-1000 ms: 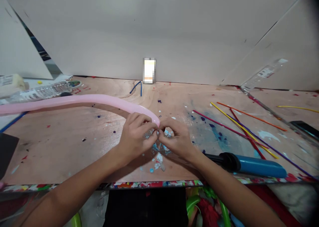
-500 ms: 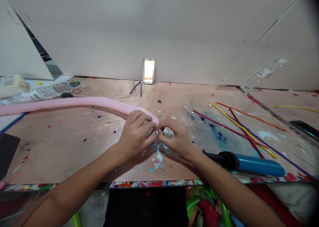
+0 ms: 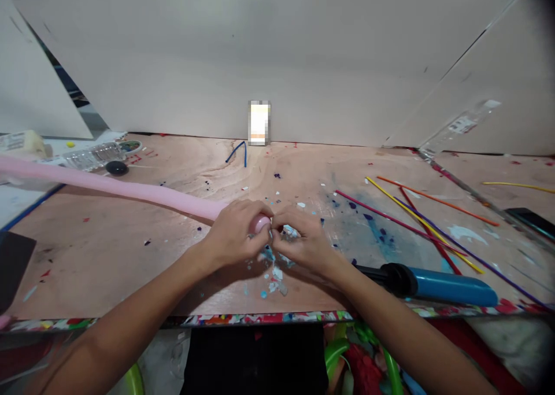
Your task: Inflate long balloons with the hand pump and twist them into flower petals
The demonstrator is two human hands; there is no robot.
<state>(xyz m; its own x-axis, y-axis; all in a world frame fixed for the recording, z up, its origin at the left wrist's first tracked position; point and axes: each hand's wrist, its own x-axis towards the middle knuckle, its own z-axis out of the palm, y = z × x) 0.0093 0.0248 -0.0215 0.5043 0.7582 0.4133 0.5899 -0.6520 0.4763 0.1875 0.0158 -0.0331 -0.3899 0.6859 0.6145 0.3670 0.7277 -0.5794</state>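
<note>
A long inflated pink modelling balloon (image 3: 147, 194) runs from the left edge of the view to the middle of the table. My left hand (image 3: 236, 233) is wrapped round its near end, and a small rounded pink part bulges between thumb and fingers. Right beside it, my right hand (image 3: 299, 236) is closed in a pinch at the tip of that end. The fingers hide the tip itself, so its knot or neck cannot be made out. Both hands hover over the table among scattered scraps.
A blue hand pump (image 3: 451, 286) lies right of my hands. Behind it are several uninflated balloons, such as a yellow one (image 3: 420, 221). A phone (image 3: 259, 123) leans on the back wall. Plastic bottles (image 3: 95, 155) lie far left; another bottle (image 3: 462, 126) shows at right.
The pink balloon's near part has dropped and now slants down toward my hands, while its far left part has risen. My left hand has shifted its grip round the balloon's end.
</note>
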